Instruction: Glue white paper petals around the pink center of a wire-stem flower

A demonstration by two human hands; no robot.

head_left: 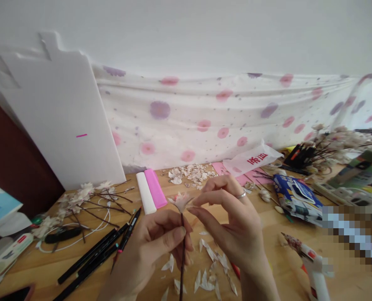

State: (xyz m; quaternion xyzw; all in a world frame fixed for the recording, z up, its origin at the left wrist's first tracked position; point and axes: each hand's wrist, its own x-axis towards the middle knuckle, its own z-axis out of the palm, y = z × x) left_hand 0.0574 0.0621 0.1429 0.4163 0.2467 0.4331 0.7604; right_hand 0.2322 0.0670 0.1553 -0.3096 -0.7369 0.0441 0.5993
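Note:
A pale flower (pixel 181 202) with a pinkish centre stands upright on a thin dark stem (pixel 182 276) near the middle of the view. My left hand (pixel 162 238) grips the stem just below the flower, thumb pressed against it. From the right, my right hand (pixel 229 213), with a ring on one finger, is closed at the flower's right edge, thumb and fingertips pinching what looks like a pale petal (pixel 190 205). Loose pale petals (pixel 206 281) lie on the wooden table below and between the hands.
Black pens (pixel 91 255) and finished flowers on stems (pixel 82 198) lie left. White and pink rolls (pixel 154 188) and a petal pile (pixel 192 173) are behind. A glue gun (pixel 313 263) and blue packet (pixel 295 198) lie right. A white board (pixel 63 117) leans back left.

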